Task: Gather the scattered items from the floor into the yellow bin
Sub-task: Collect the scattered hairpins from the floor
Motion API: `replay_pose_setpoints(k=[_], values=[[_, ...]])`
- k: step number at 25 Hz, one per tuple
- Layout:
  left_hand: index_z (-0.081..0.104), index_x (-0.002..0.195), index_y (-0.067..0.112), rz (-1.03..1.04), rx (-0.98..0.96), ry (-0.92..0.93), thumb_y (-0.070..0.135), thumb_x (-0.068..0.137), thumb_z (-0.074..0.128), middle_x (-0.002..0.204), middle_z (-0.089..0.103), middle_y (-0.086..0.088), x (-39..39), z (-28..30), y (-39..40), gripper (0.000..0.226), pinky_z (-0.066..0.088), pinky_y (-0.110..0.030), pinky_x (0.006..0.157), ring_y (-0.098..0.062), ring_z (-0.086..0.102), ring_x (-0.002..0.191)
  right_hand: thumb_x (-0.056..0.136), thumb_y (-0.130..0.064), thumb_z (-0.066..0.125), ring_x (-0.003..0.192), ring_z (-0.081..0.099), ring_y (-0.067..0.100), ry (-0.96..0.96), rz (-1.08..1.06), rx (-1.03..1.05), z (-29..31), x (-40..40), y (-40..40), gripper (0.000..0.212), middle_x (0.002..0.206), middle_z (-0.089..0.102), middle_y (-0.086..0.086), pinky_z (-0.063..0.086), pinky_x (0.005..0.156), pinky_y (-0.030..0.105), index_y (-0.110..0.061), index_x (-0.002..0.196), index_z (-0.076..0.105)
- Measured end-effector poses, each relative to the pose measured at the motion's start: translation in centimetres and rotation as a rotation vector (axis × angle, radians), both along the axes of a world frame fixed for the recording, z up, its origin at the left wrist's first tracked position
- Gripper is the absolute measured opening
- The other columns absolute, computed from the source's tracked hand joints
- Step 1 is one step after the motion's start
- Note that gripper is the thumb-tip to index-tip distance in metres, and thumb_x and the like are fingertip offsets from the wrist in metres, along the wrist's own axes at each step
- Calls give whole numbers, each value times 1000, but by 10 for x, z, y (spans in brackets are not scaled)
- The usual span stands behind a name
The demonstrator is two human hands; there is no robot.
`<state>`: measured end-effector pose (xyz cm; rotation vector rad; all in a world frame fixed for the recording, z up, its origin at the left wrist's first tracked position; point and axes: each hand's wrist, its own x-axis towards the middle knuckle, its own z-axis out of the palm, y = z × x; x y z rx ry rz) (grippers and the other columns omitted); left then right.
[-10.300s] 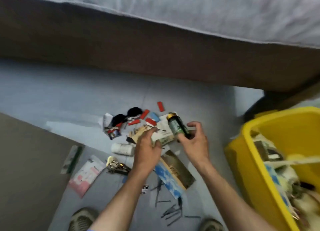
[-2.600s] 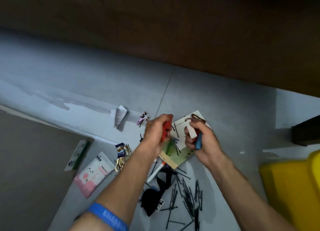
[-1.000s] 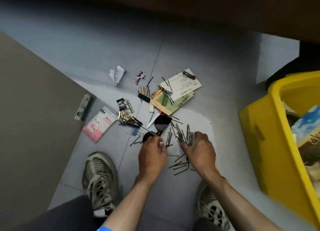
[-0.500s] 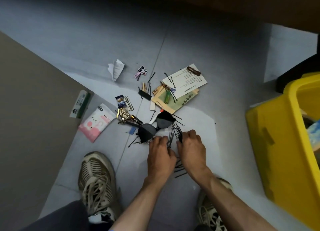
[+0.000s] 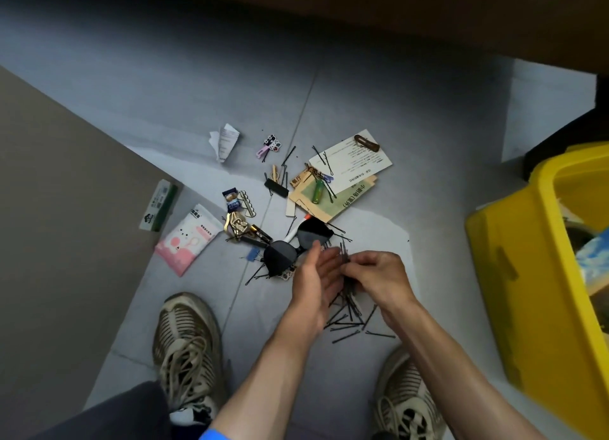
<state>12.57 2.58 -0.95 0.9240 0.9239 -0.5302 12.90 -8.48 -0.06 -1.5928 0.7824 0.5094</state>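
Several black hairpins [image 5: 346,321] lie scattered on the grey floor between my feet. My right hand [image 5: 375,275] pinches a bunch of hairpins lifted off the floor. My left hand [image 5: 316,275] is held flat with straight fingers against that bunch, palm toward the right hand. Black sunglasses [image 5: 293,247] lie just left of my hands. Beyond them are cards and a leaflet [image 5: 349,166] with a green lighter [image 5: 318,191] and a brown hair clip [image 5: 366,142]. The yellow bin [image 5: 527,275] stands at the right, holding other items.
A pink tissue pack [image 5: 188,238], a green-white box [image 5: 157,205], a crumpled receipt [image 5: 225,142], a candy wrapper [image 5: 231,199], gold clips [image 5: 237,225] and a small pink clip [image 5: 268,145] lie on the floor to the left. My shoes [image 5: 188,347] flank the pile. A brown bed base runs along the top.
My hands have risen from the floor with a bunch of hairpins. The right hand now pinches them and the left has opened flat beside it. Fewer pins lie near the sunglasses.
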Motion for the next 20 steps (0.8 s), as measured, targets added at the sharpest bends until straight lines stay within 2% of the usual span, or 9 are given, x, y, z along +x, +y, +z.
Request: replay_pose_setpoints(k=[2,4,6,8,10,12,14,17,20], values=[[69,107,5,-48,-173,20,51,97,41,97,73,-13,6,6,-1,54,54,-31,74,-23,70,89,75,-2,76,71,70,7,-54,49,47,13,-4,6,11,75,75,0,53,63,14,-13,77,76],[70,99,8,-52,-210,34,47,98,40,89,71,-13,7,9,-2,49,54,-30,67,-23,70,80,81,-6,73,78,70,1,-109,146,24,20,-5,11,14,82,76,-5,50,68,8,-15,89,77],[67,95,10,2,-178,45,36,100,40,85,68,-11,8,11,-1,38,51,-30,63,-23,66,75,86,-10,69,80,69,-1,-214,210,-42,26,-9,9,16,87,75,-10,51,71,10,-19,96,77],[63,94,8,57,-124,59,24,101,41,73,65,-8,6,11,3,28,50,-27,54,-20,63,62,88,-18,67,77,68,-2,-346,263,-248,23,-23,-6,13,85,74,-14,53,70,14,-23,95,76],[63,95,7,70,-52,84,15,98,43,64,60,-5,1,11,11,21,45,-23,47,-16,56,51,85,-27,66,81,65,6,-335,587,-559,14,-47,-27,13,90,70,-12,51,70,22,-25,98,69],[64,96,8,51,-5,96,15,95,48,62,57,-3,-5,9,19,18,41,-22,45,-14,52,49,83,-30,61,94,61,19,-157,995,-683,-3,-74,-41,21,103,63,-5,45,71,27,-23,103,62],[65,96,9,30,29,98,22,94,51,62,57,-2,-12,7,26,18,40,-22,46,-13,51,51,85,-28,53,99,59,24,-115,1159,-744,-20,-92,-41,17,106,60,0,44,72,30,-19,98,57],[65,95,10,54,50,100,25,96,50,61,58,0,-20,4,37,20,39,-23,47,-13,51,51,92,-30,47,95,60,24,-252,1099,-777,-33,-77,-22,18,104,63,2,48,76,34,-18,99,59],[64,94,10,69,99,113,17,95,49,61,58,-1,-24,1,47,17,37,-23,45,-13,50,49,91,-27,49,85,61,23,-374,937,-821,-32,-44,-7,14,98,64,2,49,68,34,-19,97,59]])
